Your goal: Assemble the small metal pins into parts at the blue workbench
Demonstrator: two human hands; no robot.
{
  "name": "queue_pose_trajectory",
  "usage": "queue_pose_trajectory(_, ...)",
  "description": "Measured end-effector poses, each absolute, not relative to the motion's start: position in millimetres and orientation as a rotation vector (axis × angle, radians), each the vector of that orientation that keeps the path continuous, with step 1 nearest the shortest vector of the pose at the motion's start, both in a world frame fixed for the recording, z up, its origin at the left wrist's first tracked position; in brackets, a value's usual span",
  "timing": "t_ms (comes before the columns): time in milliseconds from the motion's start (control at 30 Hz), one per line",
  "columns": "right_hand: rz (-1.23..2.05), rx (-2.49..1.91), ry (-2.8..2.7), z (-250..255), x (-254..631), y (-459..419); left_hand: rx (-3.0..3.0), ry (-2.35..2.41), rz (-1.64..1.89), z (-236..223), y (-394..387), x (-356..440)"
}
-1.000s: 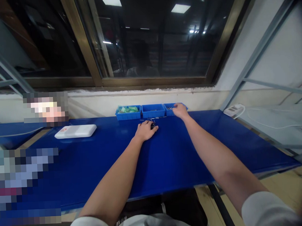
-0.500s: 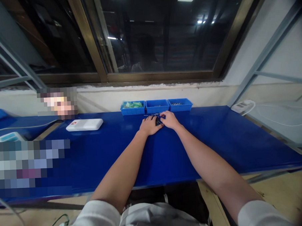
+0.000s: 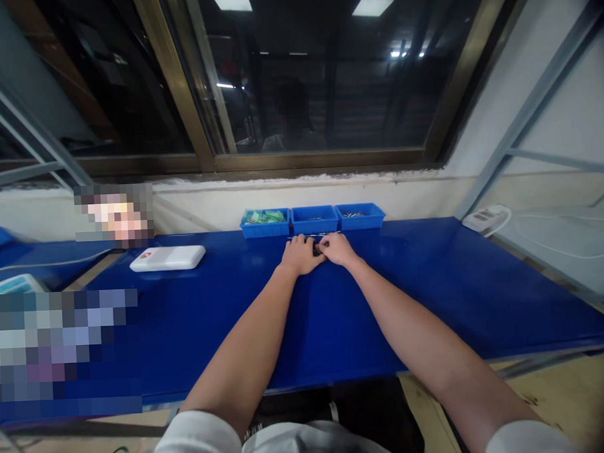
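My left hand (image 3: 301,256) rests on the blue tabletop with its fingers curled round a small dark piece (image 3: 318,250). Fingertips closed, my right hand (image 3: 338,249) meets that piece from the other side; whatever lies in its pinch is too small to see. Just behind both hands lie thin silvery rods (image 3: 308,235). Beyond them a row of blue bins stands along the wall: the left bin (image 3: 265,233) has green-and-white packets, the middle bin (image 3: 315,228) has a few small bits, and the right bin (image 3: 360,224) has loose metal pins.
A white power bank-like box (image 3: 168,258) lies on the blue table (image 3: 196,318) to the left. Toward the far right corner sits a white power strip (image 3: 486,217) with a cable. Blurred-out patches cover things at the left. A window and metal frames stand behind.
My right hand has come from the right bin, leftward and nearer, to the dark piece at my left hand. My left hand has kept its hold. The camera view has shifted a little.
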State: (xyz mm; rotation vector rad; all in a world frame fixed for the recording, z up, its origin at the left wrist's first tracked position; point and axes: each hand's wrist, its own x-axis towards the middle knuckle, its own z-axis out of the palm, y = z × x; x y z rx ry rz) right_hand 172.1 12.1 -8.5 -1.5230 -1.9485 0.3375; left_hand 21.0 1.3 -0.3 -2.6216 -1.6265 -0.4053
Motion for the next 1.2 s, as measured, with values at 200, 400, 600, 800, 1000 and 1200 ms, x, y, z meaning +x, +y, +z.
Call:
queue_pose_trajectory(200, 0.419, -1.487, -2.006, -5.5, 180.6, 12.3, -2.604, -1.641, -0.438, -2.3, 1.6, 21.1)
queue_pose_trajectory(400, 0.223, -1.464, -2.058, -8.1, 181.2, 15.5, -2.621, -1.573, -0.595, -2.7, 1.9, 20.0)
queue_pose_trajectory(600, 0.424, -1.347, -1.874, -5.9, 182.5, 12.3, -2.629, -1.460, -0.868, 5.2, 0.9, 19.4)
queue_pose_trajectory(800, 0.930, -1.032, -1.530, -1.8, 181.3, 7.4, -2.593, -1.471, -0.868, 8.1, -0.7, 17.7)
queue_pose_trajectory(1000, 0.959, -0.965, -1.358, -2.0, 186.0, 9.6, -2.602, -1.460, -0.942, 9.8, -4.4, 19.4)
queue_pose_trajectory(1200, 0.436, -1.177, -1.263, 8.3, 203.8, 18.3, -2.497, -1.652, -1.001, 8.3, -1.3, 14.2)
